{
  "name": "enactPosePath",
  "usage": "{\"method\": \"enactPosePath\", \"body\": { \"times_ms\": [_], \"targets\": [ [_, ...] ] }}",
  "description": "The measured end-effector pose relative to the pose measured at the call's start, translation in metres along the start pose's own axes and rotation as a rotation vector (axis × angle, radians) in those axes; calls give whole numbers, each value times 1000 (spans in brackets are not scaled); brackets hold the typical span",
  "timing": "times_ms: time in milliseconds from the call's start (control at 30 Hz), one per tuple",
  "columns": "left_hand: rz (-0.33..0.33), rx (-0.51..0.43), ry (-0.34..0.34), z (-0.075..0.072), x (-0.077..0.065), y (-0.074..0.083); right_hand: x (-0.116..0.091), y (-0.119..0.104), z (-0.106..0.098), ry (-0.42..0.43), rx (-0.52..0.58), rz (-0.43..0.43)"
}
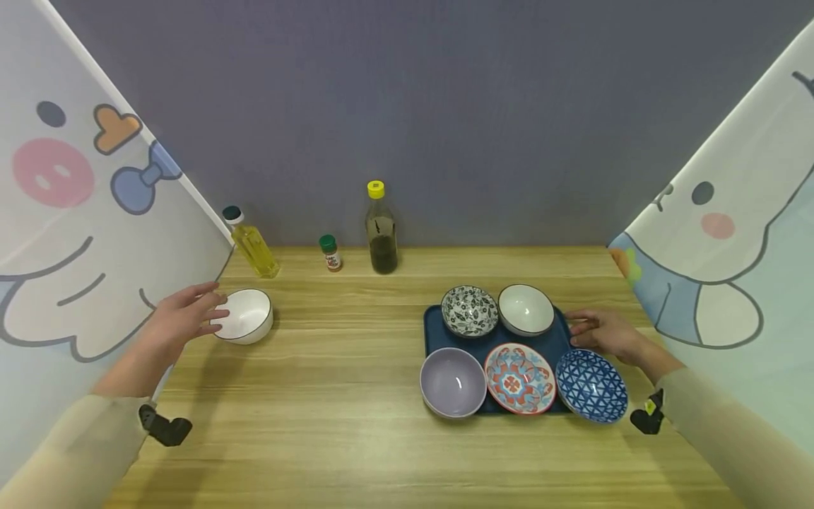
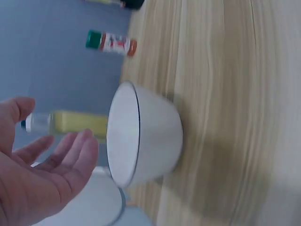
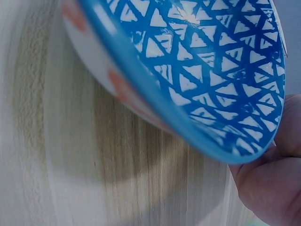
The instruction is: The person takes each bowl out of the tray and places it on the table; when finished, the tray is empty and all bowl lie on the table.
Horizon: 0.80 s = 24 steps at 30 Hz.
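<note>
A white bowl with a dark rim [image 1: 244, 318] stands on the left of the wooden table. My left hand [image 1: 191, 311] hovers at its left, fingers spread and holding nothing. In the left wrist view, the palm faces up beside the bowl's mouth [image 2: 123, 136]. On the right, my right hand [image 1: 607, 334] has its loosely bent fingers at the right edge of a dark blue tray [image 1: 434, 332]. Just below that hand, a blue triangle-patterned bowl [image 1: 591, 386] overhangs the tray. In the right wrist view, this bowl [image 3: 202, 70] hides much of the hand.
On the tray sit a black-and-white patterned bowl [image 1: 470, 311], a white bowl [image 1: 526, 309], a lilac bowl [image 1: 453, 382] and a red-patterned bowl [image 1: 520, 378]. An oil bottle [image 1: 256, 251], a spice jar [image 1: 331, 254] and a dark sauce bottle [image 1: 383, 244] line the back.
</note>
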<state>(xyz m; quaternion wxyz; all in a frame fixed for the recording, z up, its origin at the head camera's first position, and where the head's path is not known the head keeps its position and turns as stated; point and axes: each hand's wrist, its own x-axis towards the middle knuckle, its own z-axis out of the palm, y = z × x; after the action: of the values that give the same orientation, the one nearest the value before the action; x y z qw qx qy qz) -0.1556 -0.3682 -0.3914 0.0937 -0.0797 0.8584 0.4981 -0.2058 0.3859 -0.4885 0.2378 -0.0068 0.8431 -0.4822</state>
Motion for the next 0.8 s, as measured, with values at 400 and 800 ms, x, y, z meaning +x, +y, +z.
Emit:
{"method": "enactPosePath", "body": {
  "times_ms": [400, 800],
  "targets": [
    [130, -152, -176, 74, 25, 59, 1, 0, -1, -6, 5, -4],
    [142, -221, -341, 161, 56, 91, 1, 1, 1, 11, 3, -1]
  ]
}}
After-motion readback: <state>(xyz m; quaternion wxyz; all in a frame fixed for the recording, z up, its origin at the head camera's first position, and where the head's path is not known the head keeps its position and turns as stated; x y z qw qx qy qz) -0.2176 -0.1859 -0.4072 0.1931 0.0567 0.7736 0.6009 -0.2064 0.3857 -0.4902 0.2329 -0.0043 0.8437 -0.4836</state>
